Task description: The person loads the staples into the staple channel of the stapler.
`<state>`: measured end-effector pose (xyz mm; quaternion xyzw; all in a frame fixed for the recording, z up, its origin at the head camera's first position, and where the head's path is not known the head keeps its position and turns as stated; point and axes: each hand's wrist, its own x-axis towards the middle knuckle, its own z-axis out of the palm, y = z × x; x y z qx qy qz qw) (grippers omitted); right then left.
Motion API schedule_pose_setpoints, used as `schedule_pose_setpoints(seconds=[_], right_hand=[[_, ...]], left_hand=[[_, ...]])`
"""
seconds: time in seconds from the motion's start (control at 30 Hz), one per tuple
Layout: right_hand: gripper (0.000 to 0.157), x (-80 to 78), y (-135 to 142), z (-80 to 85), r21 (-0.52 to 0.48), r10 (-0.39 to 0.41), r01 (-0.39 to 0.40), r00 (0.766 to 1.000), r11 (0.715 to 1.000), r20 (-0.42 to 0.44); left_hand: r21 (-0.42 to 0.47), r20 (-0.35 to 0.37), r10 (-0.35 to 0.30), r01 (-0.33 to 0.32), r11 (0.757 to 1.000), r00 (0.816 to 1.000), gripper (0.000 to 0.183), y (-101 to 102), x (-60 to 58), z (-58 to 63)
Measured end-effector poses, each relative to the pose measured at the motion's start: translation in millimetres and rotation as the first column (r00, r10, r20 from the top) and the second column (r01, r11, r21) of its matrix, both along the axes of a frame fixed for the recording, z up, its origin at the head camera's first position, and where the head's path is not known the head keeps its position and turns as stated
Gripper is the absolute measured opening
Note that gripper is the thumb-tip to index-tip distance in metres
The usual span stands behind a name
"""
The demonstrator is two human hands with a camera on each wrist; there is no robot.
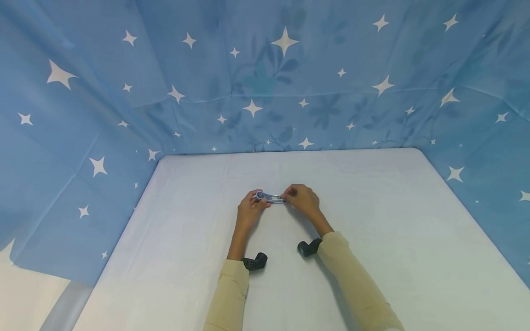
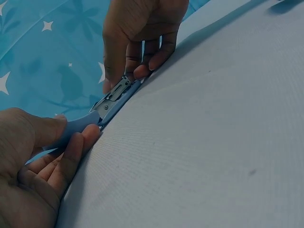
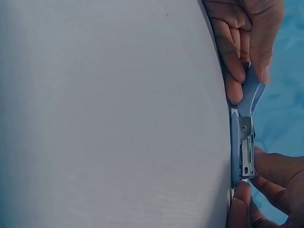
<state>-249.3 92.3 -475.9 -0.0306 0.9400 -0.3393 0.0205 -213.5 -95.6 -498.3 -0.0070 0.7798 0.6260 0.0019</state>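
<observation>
A blue stapler [image 1: 273, 198] lies on the white table, held between both hands. Its blue top cover [image 3: 251, 95] is swung up and back, which bares the metal magazine [image 2: 113, 98] above the blue base [image 3: 235, 147]. My left hand [image 1: 250, 210] grips the raised cover, thumb on one side and fingers on the other. At the opposite end, my right hand [image 1: 304, 200] pinches the front of the metal magazine with thumb and fingertips. Whether staples sit inside the magazine cannot be made out.
The white table [image 1: 186, 220] extends around both hands. Behind it and along its sides hangs a blue curtain [image 1: 207, 69] with white stars. A black wrist camera [image 1: 256, 262] sits on the left wrist, another black camera [image 1: 308, 248] on the right.
</observation>
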Motion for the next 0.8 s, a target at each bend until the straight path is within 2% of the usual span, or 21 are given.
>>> schedule_pose_setpoints(seconds=[0.37, 0.8], right_hand=[[0.017, -2.0, 0.2, 0.1, -0.025, -0.033, 0.034, 0.998, 0.999, 0.047], [0.021, 1.4, 1.8, -3.1, -0.040, -0.052, 0.054, 0.998, 0.998, 0.034]], left_hand=[[0.025, -0.007, -0.002, 0.002, 1.000, 1.000, 0.042, 0.6, -1.0, -1.9], [0.002, -0.012, 0.004, -0.004, 1.000, 1.000, 0.042, 0.9, 1.6, -0.9]])
